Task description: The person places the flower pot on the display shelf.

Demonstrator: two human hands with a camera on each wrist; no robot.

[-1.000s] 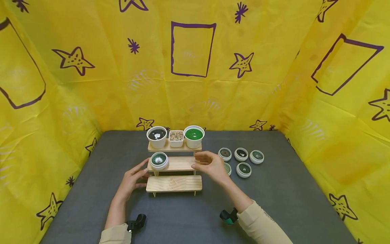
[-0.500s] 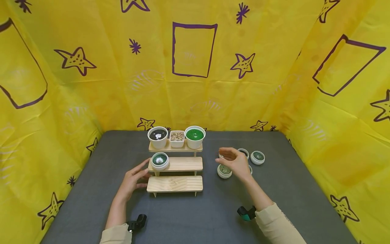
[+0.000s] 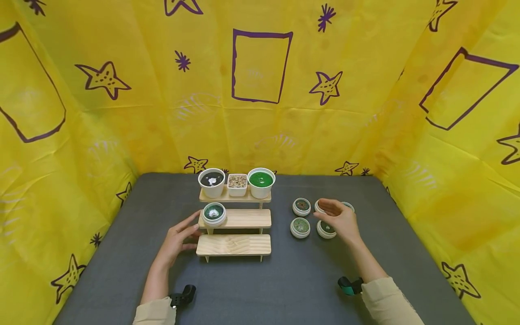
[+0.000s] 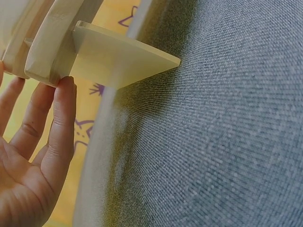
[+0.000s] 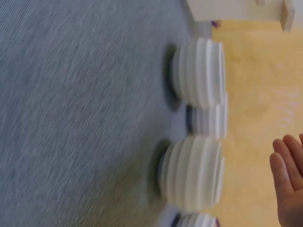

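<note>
A three-step wooden stand (image 3: 233,244) is at the middle of the table. My left hand (image 3: 175,241) is at its left end; in the left wrist view the fingertips touch the ends of the boards (image 4: 49,45). One small white ribbed bowl (image 3: 214,214) with a dark green inside sits on the left of the middle step. To the right, my right hand (image 3: 342,222) hovers over several similar bowls (image 3: 300,228), partly covering some. Holding nothing, this hand (image 5: 291,182) appears above the ribbed bowls (image 5: 191,172) in the right wrist view, fingers extended.
The top step bears a white cup with dark contents (image 3: 212,179), a square cup of speckled bits (image 3: 237,181) and a cup with green contents (image 3: 261,179). A grey cloth covers the table (image 3: 260,293). Yellow patterned fabric (image 3: 260,135) encloses the back and sides.
My right hand has moved right, from the middle step's right end to over the bowls, uncovering the nearer left ones. My left hand stays at the stand.
</note>
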